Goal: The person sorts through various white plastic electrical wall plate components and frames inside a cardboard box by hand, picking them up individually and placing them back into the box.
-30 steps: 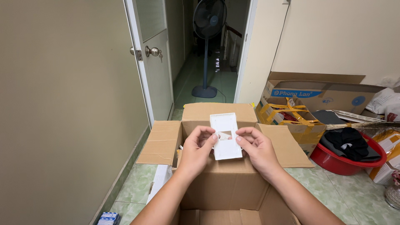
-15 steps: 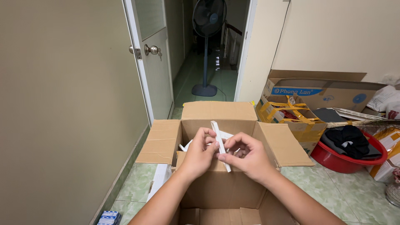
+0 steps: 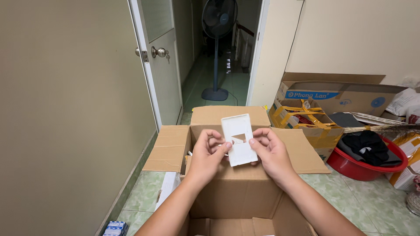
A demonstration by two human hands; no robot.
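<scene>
Both my hands hold a white plastic rectangular plate [image 3: 238, 139] with a square cut-out in its middle, upright and facing me. My left hand [image 3: 209, 154] pinches its left edge with thumb and fingers. My right hand [image 3: 270, 153] grips its right edge. The plate hovers above an open brown cardboard box [image 3: 232, 192] whose flaps are folded outward. Some white items show inside the box, mostly hidden behind my hands.
An open white door [image 3: 159, 65] with a metal knob leads to a hallway with a standing fan [image 3: 217, 48]. To the right sit more cardboard boxes [image 3: 323, 98], a red basin [image 3: 365, 164] with dark cloth, and a broom. The wall runs along the left; the floor is green tile.
The plate was turned edge-on half a second ago; now it faces me flat again, held slightly higher. Both hands stay on its sides.
</scene>
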